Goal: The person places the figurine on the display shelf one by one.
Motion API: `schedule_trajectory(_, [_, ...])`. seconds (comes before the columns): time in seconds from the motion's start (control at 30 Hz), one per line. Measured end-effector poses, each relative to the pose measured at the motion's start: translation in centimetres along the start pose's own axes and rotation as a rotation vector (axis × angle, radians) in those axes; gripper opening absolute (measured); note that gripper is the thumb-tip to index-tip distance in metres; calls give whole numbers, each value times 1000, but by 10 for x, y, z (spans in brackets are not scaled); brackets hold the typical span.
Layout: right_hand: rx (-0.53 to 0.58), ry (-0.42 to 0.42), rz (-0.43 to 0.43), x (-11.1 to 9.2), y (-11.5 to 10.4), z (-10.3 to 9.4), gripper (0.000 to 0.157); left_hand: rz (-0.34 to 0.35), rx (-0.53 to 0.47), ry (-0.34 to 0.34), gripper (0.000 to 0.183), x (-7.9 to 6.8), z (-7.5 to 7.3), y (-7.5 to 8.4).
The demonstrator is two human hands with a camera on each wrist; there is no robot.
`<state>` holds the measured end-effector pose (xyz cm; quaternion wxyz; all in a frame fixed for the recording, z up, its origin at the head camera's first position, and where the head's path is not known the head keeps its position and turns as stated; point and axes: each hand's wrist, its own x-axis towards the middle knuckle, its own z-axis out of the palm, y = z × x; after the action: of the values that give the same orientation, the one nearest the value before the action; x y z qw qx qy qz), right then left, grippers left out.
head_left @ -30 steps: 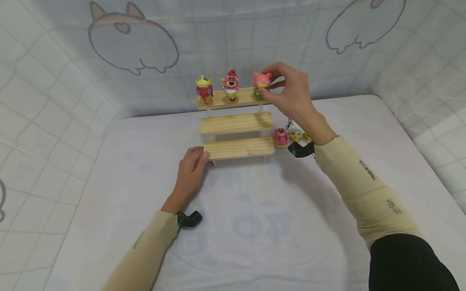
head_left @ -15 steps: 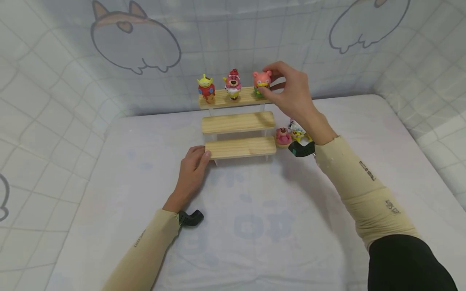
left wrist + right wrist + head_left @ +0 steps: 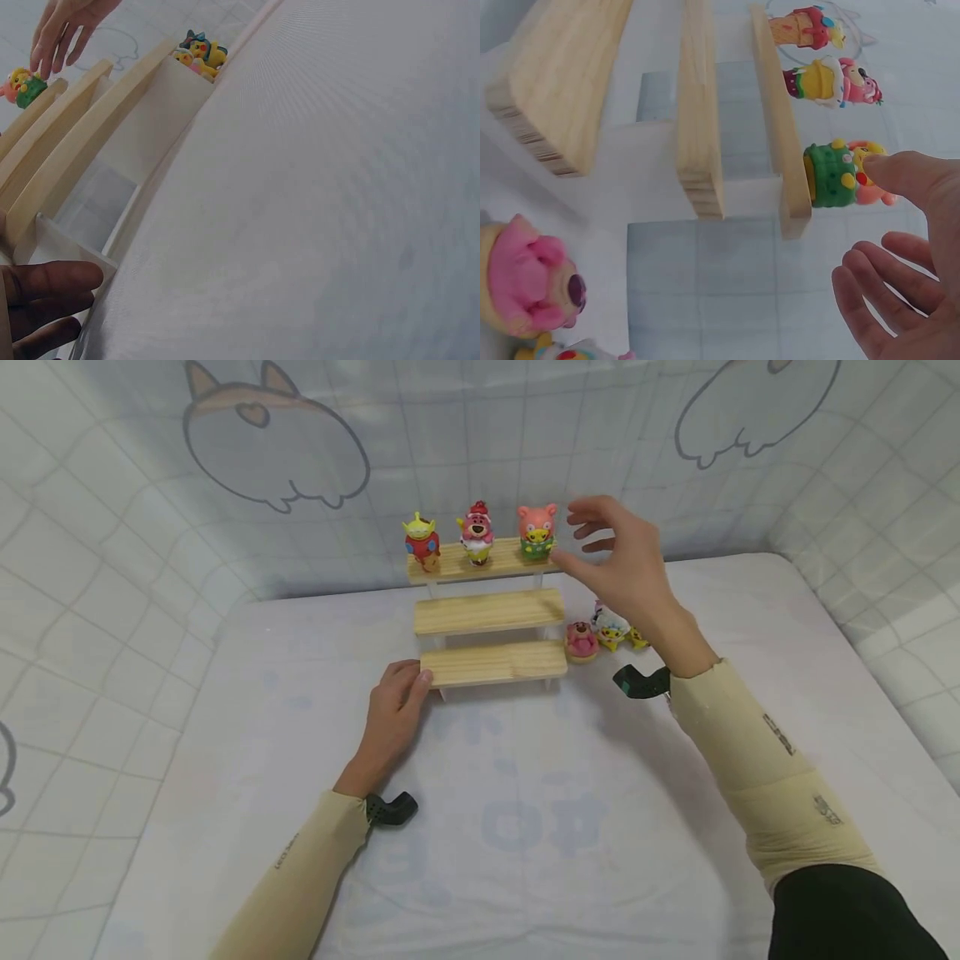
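Observation:
A three-step wooden display stand [image 3: 491,612] stands on white legs near the back wall. On its top step, from left to right, are a yellow-headed figurine in red [image 3: 422,542], a pink bear figurine with a red hat [image 3: 477,533] and a pink-hooded figurine with a green base [image 3: 537,532]. My right hand [image 3: 626,556] is just right of the hooded figurine, fingers spread and holding nothing. In the right wrist view its thumb [image 3: 907,174] overlaps this figurine; contact I cannot tell. My left hand [image 3: 394,700] grips the lowest step's left end, thumb on the board's corner.
Right of the lowest step sit a pink bear figurine [image 3: 581,642] and a white-and-yellow figurine [image 3: 610,627]; another yellow one [image 3: 637,637] is partly hidden by my right arm. The white cloth [image 3: 510,860] covers the table, with a tiled-print backdrop [image 3: 517,418] behind.
My right hand has let go of the pink-hooded figurine and moved a little to the right, its fingers spreading. The figurine stays standing on the top step. My left hand keeps its place.

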<state>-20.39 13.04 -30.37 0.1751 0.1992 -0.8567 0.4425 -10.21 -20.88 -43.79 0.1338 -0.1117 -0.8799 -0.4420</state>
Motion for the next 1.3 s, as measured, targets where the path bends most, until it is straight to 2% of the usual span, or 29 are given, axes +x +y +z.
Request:
schedule_trajectory(0.33, [-15, 129, -21, -33, 14, -17, 44, -2, 1, -6, 37, 0, -1, -1])
schedule_trajectory(0.53, [-40, 171, -3, -53, 25, -24, 42, -17, 15, -13, 40, 0, -1, 0])
schedule_trajectory(0.63, [-37, 175, 10, -60, 28, -21, 40, -31, 18, -19, 42, -1, 0, 0])
schedule_trajectory(0.9, [-37, 164, -35, -67, 37, -17, 36, -43, 13, -21, 42, -1, 0, 3])
schedule_trajectory(1.3, [-99, 144, 46, -83, 60, -38, 33, -43, 4, -18, 41, -2, 0, 2])
